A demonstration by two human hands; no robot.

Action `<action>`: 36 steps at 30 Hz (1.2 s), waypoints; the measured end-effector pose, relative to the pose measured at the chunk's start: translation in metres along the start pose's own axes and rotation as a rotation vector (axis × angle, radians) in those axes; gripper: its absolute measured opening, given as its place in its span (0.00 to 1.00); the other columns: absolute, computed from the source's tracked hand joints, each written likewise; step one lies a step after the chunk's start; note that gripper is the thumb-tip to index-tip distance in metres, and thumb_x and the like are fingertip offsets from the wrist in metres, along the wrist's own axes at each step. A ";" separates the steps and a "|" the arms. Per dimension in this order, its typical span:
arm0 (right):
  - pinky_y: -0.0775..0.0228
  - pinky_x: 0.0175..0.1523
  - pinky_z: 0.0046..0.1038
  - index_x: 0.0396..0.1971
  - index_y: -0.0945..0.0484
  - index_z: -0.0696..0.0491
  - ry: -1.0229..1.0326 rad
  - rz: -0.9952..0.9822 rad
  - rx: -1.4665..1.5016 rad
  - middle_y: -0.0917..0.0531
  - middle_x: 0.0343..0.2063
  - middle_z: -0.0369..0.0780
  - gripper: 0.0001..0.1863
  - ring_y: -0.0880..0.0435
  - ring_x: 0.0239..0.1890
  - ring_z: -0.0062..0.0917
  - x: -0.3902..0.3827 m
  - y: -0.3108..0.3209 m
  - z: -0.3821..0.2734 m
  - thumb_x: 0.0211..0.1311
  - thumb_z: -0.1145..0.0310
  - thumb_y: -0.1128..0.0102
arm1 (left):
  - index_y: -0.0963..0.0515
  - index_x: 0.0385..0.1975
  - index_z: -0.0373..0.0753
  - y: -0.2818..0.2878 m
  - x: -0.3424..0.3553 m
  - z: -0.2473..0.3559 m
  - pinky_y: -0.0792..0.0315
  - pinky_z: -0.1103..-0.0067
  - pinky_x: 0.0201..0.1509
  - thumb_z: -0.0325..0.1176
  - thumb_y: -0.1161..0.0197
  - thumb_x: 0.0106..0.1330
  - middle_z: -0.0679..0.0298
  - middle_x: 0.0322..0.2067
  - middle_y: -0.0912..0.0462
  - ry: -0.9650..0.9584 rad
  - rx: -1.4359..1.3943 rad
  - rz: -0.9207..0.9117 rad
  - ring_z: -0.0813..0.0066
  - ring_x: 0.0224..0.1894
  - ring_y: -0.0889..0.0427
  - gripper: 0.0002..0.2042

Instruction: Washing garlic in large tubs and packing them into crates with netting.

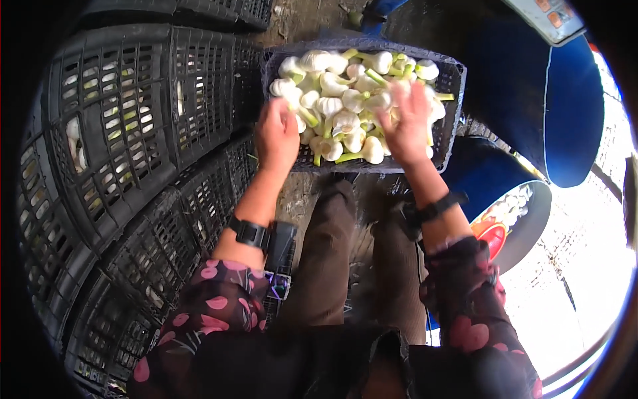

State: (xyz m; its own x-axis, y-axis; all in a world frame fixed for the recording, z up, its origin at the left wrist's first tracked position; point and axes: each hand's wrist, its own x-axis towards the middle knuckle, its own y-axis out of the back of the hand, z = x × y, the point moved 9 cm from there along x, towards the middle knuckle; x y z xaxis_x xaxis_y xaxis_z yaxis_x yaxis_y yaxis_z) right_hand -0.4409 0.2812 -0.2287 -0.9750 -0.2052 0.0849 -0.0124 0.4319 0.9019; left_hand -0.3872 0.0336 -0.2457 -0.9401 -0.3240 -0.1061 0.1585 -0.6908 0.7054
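Observation:
A dark plastic crate point(454, 126) holds a heap of white garlic bulbs point(345, 122) with short green stems. Over the crate's left edge is my left hand point(278, 135), its fingers loosely curled and apart, with nothing visible in them. My right hand point(407, 124) hovers at the right side of the heap, fingers stretched out and somewhat blurred. The nearest bulbs lie beneath and beside its fingers; I cannot tell whether it touches them.
Black slatted crates point(169, 106) with garlic inside are stacked along the left. To the right stand blue drums point(571, 113), one tipped with pale pieces and a red-orange bowl point(492, 238) at its mouth. A scale-like device point(548, 18) juts in at upper right. My legs point(325, 246) are below the crate.

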 end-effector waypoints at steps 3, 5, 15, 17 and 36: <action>0.43 0.56 0.44 0.48 0.31 0.43 0.033 0.003 0.029 0.27 0.47 0.38 0.27 0.35 0.57 0.38 0.019 -0.046 -0.008 0.44 0.59 0.35 | 0.30 0.37 0.38 -0.019 0.039 -0.026 0.29 0.67 0.41 0.29 0.42 0.57 0.52 0.36 0.24 0.035 -0.045 -0.112 0.53 0.38 0.24 0.10; 0.44 0.56 0.42 0.49 0.34 0.47 -0.033 -0.015 -0.011 0.28 0.46 0.39 0.30 0.34 0.55 0.36 0.029 -0.050 -0.005 0.44 0.57 0.35 | 0.31 0.30 0.38 -0.036 0.056 -0.030 0.29 0.63 0.39 0.28 0.45 0.56 0.49 0.32 0.23 0.046 0.301 -0.201 0.48 0.36 0.24 0.05; 0.44 0.57 0.42 0.52 0.36 0.52 -0.277 -0.110 -0.160 0.29 0.49 0.45 0.32 0.32 0.53 0.40 0.070 -0.068 -0.006 0.52 0.50 0.42 | 0.29 0.42 0.35 -0.053 0.040 -0.072 0.26 0.76 0.38 0.27 0.45 0.59 0.59 0.34 0.22 0.408 -0.424 -0.397 0.69 0.35 0.21 0.11; 0.45 0.60 0.42 0.56 0.39 0.53 -0.097 0.028 -0.008 0.33 0.54 0.49 0.35 0.36 0.58 0.42 0.052 -0.061 -0.009 0.52 0.51 0.41 | 0.28 0.42 0.34 -0.004 0.029 -0.073 0.28 0.82 0.38 0.23 0.46 0.60 0.63 0.35 0.23 0.245 -0.717 -0.065 0.76 0.35 0.23 0.10; 0.38 0.55 0.34 0.50 0.29 0.54 -0.280 0.188 0.245 0.25 0.45 0.45 0.25 0.28 0.47 0.36 -0.006 0.027 0.146 0.53 0.62 0.38 | 0.37 0.59 0.45 -0.018 -0.114 -0.173 0.49 0.70 0.63 0.50 0.46 0.61 0.65 0.58 0.33 1.001 -0.890 0.035 0.70 0.60 0.38 0.27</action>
State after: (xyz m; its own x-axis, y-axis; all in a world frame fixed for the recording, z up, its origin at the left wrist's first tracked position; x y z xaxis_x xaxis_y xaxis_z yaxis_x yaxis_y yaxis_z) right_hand -0.4683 0.4227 -0.2669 -0.9876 0.1295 0.0890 0.1520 0.6425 0.7511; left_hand -0.2304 -0.0287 -0.3681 -0.3685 -0.4162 -0.8313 0.6784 -0.7318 0.0656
